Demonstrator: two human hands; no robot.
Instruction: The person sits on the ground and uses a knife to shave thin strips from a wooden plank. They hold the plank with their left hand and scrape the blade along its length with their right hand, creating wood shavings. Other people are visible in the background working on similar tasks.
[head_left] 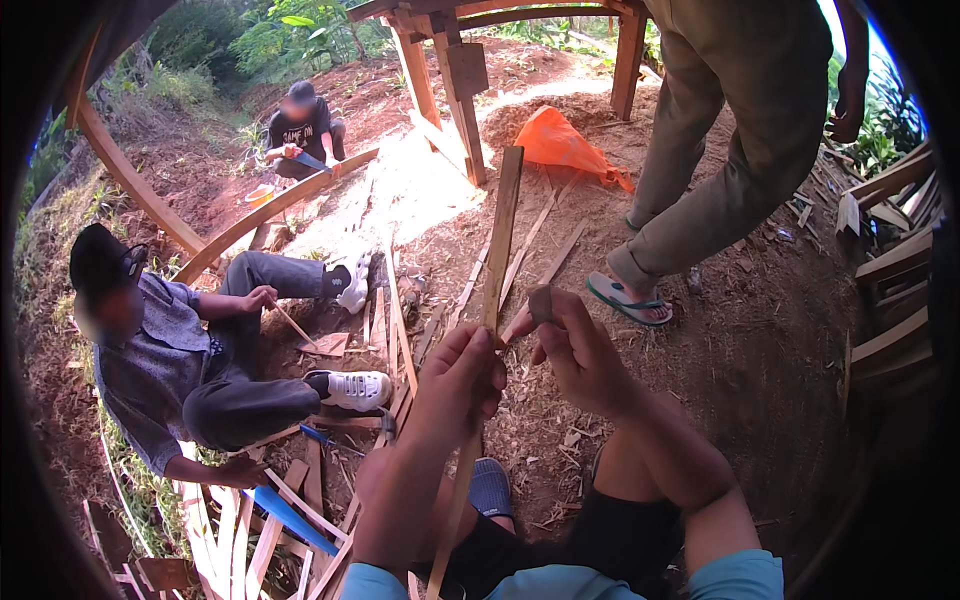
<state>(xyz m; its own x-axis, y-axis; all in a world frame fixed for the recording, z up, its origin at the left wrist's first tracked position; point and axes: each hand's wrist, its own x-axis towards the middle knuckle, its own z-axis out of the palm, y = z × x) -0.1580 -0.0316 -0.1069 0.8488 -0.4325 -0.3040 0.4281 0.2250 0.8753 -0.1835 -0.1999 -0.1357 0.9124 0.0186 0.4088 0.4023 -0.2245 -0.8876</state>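
Holding a long wood strip (pixel 498 235) tilted up over the dirt ground (pixel 760 400), L hand (pixel 460 375) pinches it mid-length; R hand (pixel 585 365), just beside, pinches a small dark piece (pixel 541 304): prob. scraping step, next needing a steady L grip. Orange sheet (pixel 560 140) lies twd ground's far edge.

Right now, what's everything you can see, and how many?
Wooden strip: one, light brown, centre.
Small flat piece: one, dark, right of the strip.
Co-workers: three, dark or olive clothes, left, back, right.
Crumpled sheet: one, orange, ground behind.
Timber frame: one, reddish brown, top centre.
Curved beams: two, brown, upper left.
Long flat thing: one, blue, lower left.
Wood pieces: many, pale brown, lower left and right edge.
Plants: many, green, top.
Left fingers: one set, bare, holding the strip.
Right fingers: one set, bare, pinching the small piece.
Sleeves: two, light blue, bottom.
Shorts: one pair, black, bottom.
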